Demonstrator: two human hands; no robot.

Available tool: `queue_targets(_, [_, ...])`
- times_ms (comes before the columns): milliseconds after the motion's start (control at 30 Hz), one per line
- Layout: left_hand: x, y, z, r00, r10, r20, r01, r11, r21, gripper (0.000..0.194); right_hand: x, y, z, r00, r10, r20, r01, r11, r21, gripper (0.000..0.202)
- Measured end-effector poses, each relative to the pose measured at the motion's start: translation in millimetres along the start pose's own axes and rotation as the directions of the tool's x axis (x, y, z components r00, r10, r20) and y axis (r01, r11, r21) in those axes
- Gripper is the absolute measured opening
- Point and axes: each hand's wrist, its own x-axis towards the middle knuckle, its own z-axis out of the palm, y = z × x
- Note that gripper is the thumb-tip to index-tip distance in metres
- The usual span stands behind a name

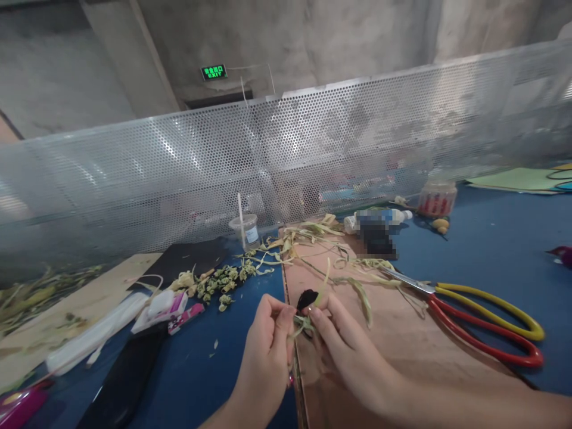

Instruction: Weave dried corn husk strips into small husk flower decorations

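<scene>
My left hand (270, 342) and my right hand (342, 339) meet at the front middle of the table, both with pinched fingers. Between them is a small bundle of pale green plant strips (305, 325) with a dark, wrinkled piece (307, 299) at its top. One strip (328, 275) sticks up past my right fingers. The left thumb and forefinger grip the bundle's left side. Fingers hide much of it, so its exact make-up cannot be told. Loose dried strips (364, 298) lie on the brown board (411, 345) just beyond my right hand.
Scissors (431, 290) with yellow and red handles lie at right. Behind are a bottle (393, 215), a jar (437, 199) and a plastic cup (245, 229) with a straw. Small green knotted pieces (226, 280) and a black phone-like object (127, 375) lie left. A perforated metal screen (295, 143) borders the back.
</scene>
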Motion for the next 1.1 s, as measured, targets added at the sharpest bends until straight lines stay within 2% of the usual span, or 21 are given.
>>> queue_targets(233, [0.5, 0.4, -1.3, 1.0, -0.013, 0.007, 0.013, 1.0, -0.02, 0.027, 0.5, -4.8, -0.5, 0.999, -0.045, 0.004, 0.045, 0.998, -0.035, 0.025])
queue_targets(367, [5.8, -0.9, -5.3, 0.996, -0.035, 0.077, 0.034, 0.999, 0.012, 0.025, 2.4, -2.3, -2.8, 0.999, -0.042, -0.019, 0.041, 0.998, -0.052, 0.025])
queue_targets(500, [8.9, 2.0, -9.7, 0.991, 0.038, 0.128, -0.045, 0.998, 0.051, 0.024, 5.7, 2.6, -5.7, 0.999, -0.011, -0.047, 0.01, 1.0, -0.006, 0.025])
queue_targets(633, [6.9, 2.3, -10.6, 0.976, 0.108, 0.187, -0.128, 0.986, 0.102, 0.023, 7.4, 4.2, -6.5, 0.999, 0.031, -0.027, -0.029, 0.998, 0.063, 0.026])
queue_targets(767, [2.1, -0.7, -8.9, 0.975, 0.097, 0.198, -0.129, 0.979, 0.155, 0.013, 6.1, 4.9, -5.1, 0.999, 0.035, -0.025, -0.032, 0.993, 0.116, 0.025])
queue_targets(900, [-0.6, 0.1, -8.1, 0.971, 0.083, 0.222, -0.134, 0.966, 0.222, 0.016, 5.5, 6.7, -4.7, 0.999, 0.033, -0.026, -0.028, 0.988, 0.15, 0.025])
queue_targets(1100, [0.4, 4.3, -8.1, 0.963, 0.08, 0.258, -0.169, 0.923, 0.345, 0.022, 6.5, 6.1, -5.9, 0.999, 0.028, -0.028, -0.025, 0.995, 0.094, 0.026])
